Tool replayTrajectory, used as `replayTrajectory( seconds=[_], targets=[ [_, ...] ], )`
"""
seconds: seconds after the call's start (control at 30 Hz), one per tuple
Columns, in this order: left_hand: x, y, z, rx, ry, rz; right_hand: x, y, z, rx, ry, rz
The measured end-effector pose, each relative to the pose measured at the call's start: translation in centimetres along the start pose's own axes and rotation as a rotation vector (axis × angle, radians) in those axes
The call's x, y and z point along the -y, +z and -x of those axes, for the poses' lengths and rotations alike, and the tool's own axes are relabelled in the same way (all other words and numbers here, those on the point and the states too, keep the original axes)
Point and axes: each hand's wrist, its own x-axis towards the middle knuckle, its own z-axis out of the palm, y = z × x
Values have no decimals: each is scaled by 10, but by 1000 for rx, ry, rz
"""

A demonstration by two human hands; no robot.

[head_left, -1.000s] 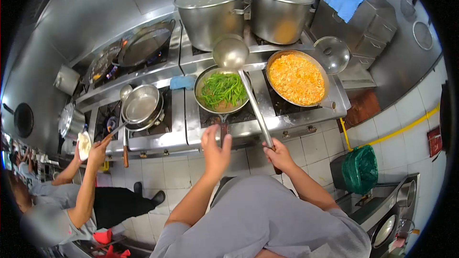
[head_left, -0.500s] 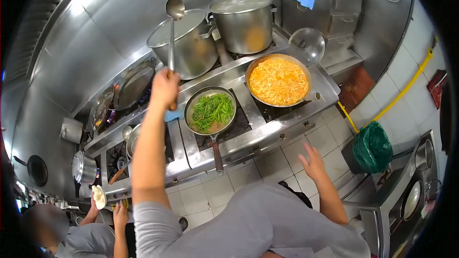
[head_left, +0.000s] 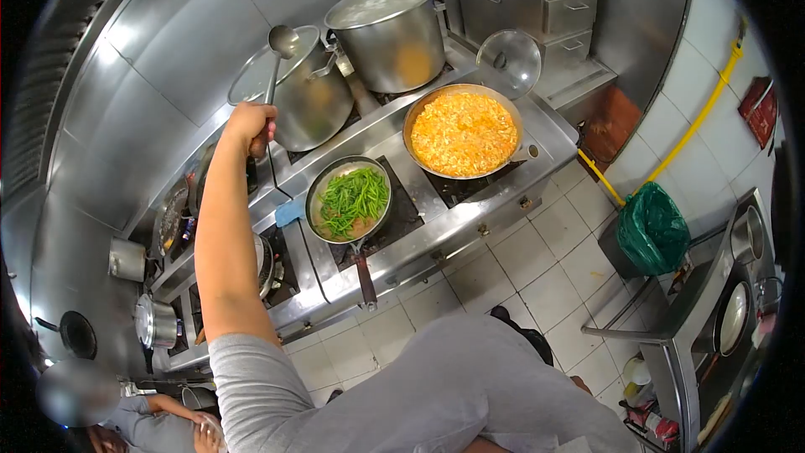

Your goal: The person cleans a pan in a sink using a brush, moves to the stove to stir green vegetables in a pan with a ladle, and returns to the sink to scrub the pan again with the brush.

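My left hand (head_left: pixel 251 127) is closed around the handle of a steel ladle (head_left: pixel 283 44), whose bowl is raised in front of the lidded stockpot at the back left. To its right, a frying pan with green vegetables (head_left: pixel 354 203) sits on a burner, its dark handle toward me. A wide pan of orange, chunky food (head_left: pixel 464 132) stands on the burner farther right. A blue cloth (head_left: pixel 290 211) lies beside the green vegetables' pan. My right hand is out of sight; only a bit of skin shows by my right side.
Two large stockpots (head_left: pixel 390 42) stand behind the burners. A glass lid (head_left: pixel 510 64) leans at the back right. A green-lined bin (head_left: pixel 652 231) is on the floor at right, near a metal shelf (head_left: pixel 671 352). A co-worker (head_left: pixel 168 424) is at the lower left.
My left hand and the ladle have shifted left and slightly down. My right hand, open before, has dropped out of view. The view has shifted, and the co-worker's hands are lower.
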Motion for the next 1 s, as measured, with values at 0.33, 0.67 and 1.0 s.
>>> replayTrajectory(
  seconds=[0.33,0.67,1.0],
  targets=[
    [19,-46,63,290,-53,850,75,-65,-33,-396,-146,-176],
    [127,-36,246,286,-156,826,91,-94,-40,-191,-219,52],
    [268,40,340,133,-123,-325,97,-123,-82,-150,-413,332]
  ],
)
